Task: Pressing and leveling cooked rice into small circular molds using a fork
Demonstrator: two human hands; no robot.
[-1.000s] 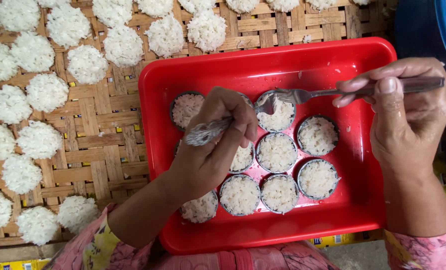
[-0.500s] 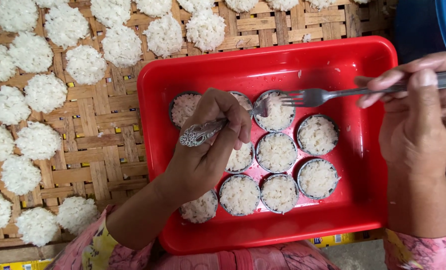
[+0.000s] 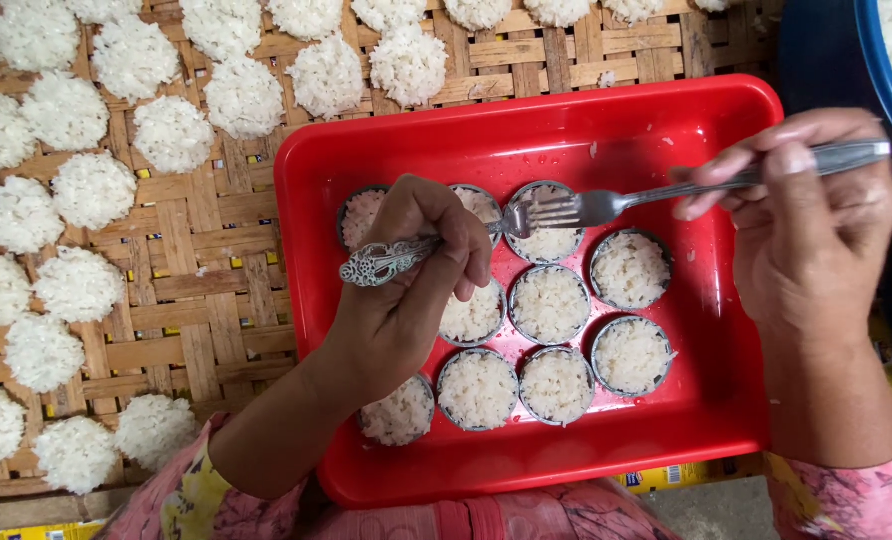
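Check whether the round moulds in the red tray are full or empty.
Full: every visible round mould in the red tray holds white rice up to its rim.

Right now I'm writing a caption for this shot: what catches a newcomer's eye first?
The bright red tray at centre, holding round metal moulds packed with white rice. Above it the right hand holds a fork and the left hand an ornate-handled utensil. Round white rice cakes cover the woven mat on the left.

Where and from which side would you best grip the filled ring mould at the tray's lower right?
Pinch the ring mould by its thin metal rim from above, fingers on opposite sides. It sits flat in the red tray; its right side is free, while neighbours crowd its left.
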